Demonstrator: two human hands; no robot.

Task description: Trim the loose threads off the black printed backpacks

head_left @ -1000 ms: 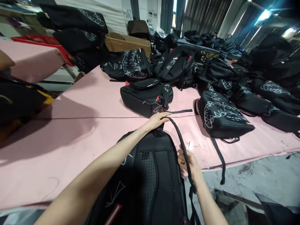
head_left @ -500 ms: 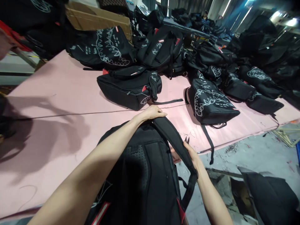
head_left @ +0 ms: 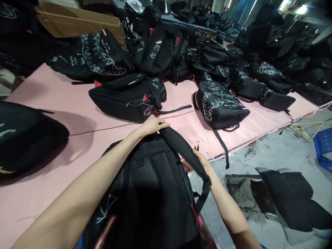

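Observation:
A black backpack [head_left: 166,173] is right in front of me, its padded back panel facing up and a shoulder strap [head_left: 183,145] arching along its right side. My left hand [head_left: 155,125] is closed on the strap's upper end, at the top of the bag. Lower down, my right hand [head_left: 203,162] wraps the strap from beneath, fingers on one side and thumb on the other. Dark pointed blades, apparently thread snips [head_left: 196,147], stick out beside that thumb; their handle is hidden. A red-and-white tag [head_left: 105,231] shows at the bag's lower left.
Several black backpacks with white line drawings, such as one at the right [head_left: 220,103], lie on the pink-covered table [head_left: 77,152]. Another dark bag [head_left: 28,138] is at the left. A cardboard box [head_left: 80,20] stands behind. Right of the table edge are black padded pieces [head_left: 290,197] and a blue crate [head_left: 324,148].
The view has turned a little to the right. A dark bag at the left edge now shows far more on the table. Both hands keep their hold on the strap.

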